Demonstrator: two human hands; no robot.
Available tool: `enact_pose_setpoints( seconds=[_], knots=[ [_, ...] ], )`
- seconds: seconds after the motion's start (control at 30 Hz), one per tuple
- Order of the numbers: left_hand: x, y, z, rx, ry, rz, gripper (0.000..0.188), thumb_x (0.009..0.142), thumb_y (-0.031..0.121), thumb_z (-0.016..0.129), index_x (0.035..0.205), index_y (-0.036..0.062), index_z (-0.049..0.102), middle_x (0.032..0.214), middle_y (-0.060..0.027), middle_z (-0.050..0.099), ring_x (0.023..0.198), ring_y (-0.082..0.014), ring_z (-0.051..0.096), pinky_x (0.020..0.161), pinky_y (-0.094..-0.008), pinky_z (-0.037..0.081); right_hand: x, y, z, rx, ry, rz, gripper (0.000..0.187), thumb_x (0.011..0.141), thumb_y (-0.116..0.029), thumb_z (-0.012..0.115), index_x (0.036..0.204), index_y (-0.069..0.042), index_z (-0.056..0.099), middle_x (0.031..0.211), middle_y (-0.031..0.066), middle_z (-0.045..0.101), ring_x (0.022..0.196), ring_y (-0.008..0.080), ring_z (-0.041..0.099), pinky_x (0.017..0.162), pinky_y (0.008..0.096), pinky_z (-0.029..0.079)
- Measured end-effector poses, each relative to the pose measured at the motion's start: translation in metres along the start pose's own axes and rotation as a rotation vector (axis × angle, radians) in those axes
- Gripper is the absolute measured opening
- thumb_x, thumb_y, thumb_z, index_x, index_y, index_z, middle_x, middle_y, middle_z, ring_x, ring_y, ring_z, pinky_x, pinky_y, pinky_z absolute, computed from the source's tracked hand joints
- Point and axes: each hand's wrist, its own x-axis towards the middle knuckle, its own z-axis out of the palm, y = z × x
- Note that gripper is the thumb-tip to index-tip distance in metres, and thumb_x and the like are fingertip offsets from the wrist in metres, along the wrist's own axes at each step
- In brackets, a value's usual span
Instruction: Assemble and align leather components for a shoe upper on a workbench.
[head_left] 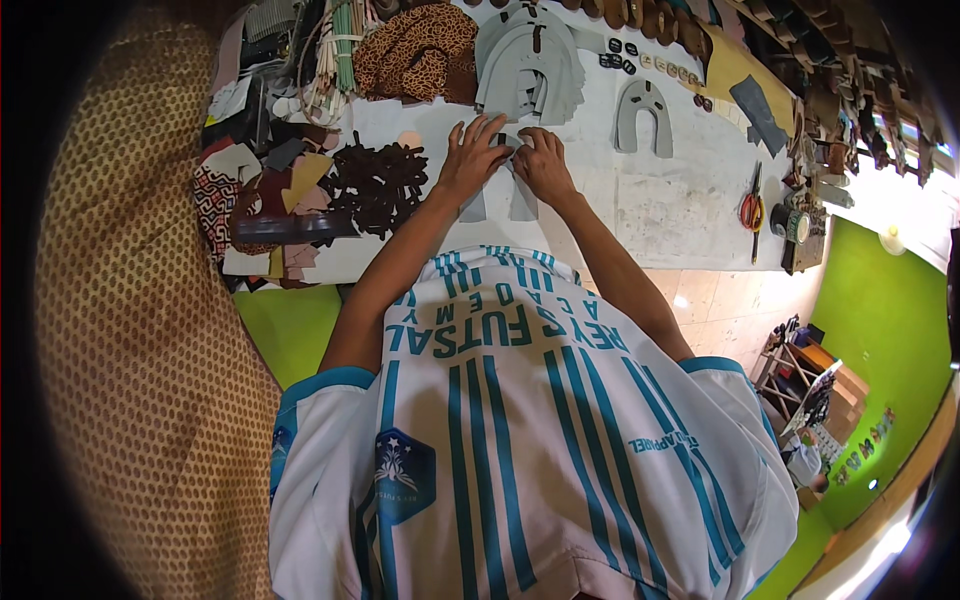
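Note:
On the white worktable a grey U-shaped cut piece [523,206] lies in front of me, its two legs pointing toward my body. Both hands work at its curved top, where a small dark strip [503,140] shows between the fingers. My left hand [475,158] presses on the left side of the curve, thumb and fingertips closed at the strip. My right hand [543,165] pinches the right side, fingers bent; the exact grip is partly hidden. Just beyond the hands sits a stack of similar grey U-shaped pieces [530,75] with a brown strip on top.
Dark brown strips [378,180] are heaped at left, beside material scraps [285,185]. Leopard-print pieces [415,55] lie beyond. Right of my hands are another grey U-shaped piece [628,125], small dark and beige pieces [617,62], red-handled scissors [752,212] and a tape roll [796,225].

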Motion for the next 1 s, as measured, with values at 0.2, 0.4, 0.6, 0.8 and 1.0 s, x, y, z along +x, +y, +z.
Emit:
enact_pose_setpoints(
  seconds=[0.2,0.4,0.6,0.8,1.0],
  knots=[
    [-0.001,-0.001,0.000,-0.004,-0.020,-0.011,0.019,0.091,0.027,0.072,0.108,0.0219,0.076,0.157,-0.0032,0.041,0.146,-0.0291,0.034,0.116,-0.0585,0.021,0.001,-0.001,-0.004,0.011,-0.020,-0.074,0.021,0.093,-0.017,0.062,0.104,0.000,0.069,0.133,0.0122,0.055,0.130,0.0298,0.046,0.116,0.0485,0.031],
    [-0.001,0.002,-0.002,-0.020,-0.009,-0.023,0.018,0.091,0.025,0.071,0.108,0.0215,0.076,0.157,-0.0027,0.041,0.146,-0.0286,0.033,0.117,-0.0578,0.021,-0.003,-0.009,0.000,-0.034,0.061,0.003,0.021,0.094,-0.017,0.062,0.105,0.000,0.069,0.133,0.0112,0.056,0.129,0.0288,0.047,0.116,0.0477,0.031],
    [0.000,0.003,-0.002,-0.046,-0.005,-0.018,0.019,0.091,0.023,0.072,0.109,0.0208,0.075,0.157,-0.0035,0.041,0.146,-0.0298,0.032,0.116,-0.0593,0.021,-0.004,-0.018,0.003,-0.056,0.089,0.114,0.020,0.088,-0.017,0.067,0.100,-0.001,0.071,0.131,0.0114,0.057,0.128,0.0293,0.048,0.115,0.0467,0.032],
    [-0.001,0.002,-0.002,-0.046,-0.008,-0.025,0.018,0.091,0.024,0.070,0.109,0.0207,0.076,0.157,-0.0030,0.040,0.147,-0.0291,0.032,0.117,-0.0584,0.020,-0.005,-0.016,-0.001,0.060,0.100,0.115,0.018,0.082,-0.016,0.071,0.095,-0.003,0.073,0.133,0.0129,0.056,0.130,0.0321,0.047,0.112,0.0463,0.033],
    [0.002,0.000,-0.003,-0.051,-0.011,-0.033,0.018,0.091,0.025,0.070,0.107,0.0216,0.077,0.157,-0.0031,0.040,0.147,-0.0291,0.032,0.117,-0.0599,0.020,-0.003,-0.011,0.001,0.161,0.093,0.110,0.016,0.082,-0.015,0.069,0.090,-0.002,0.074,0.132,0.0129,0.056,0.127,0.0318,0.048,0.111,0.0462,0.035]
  ],
)
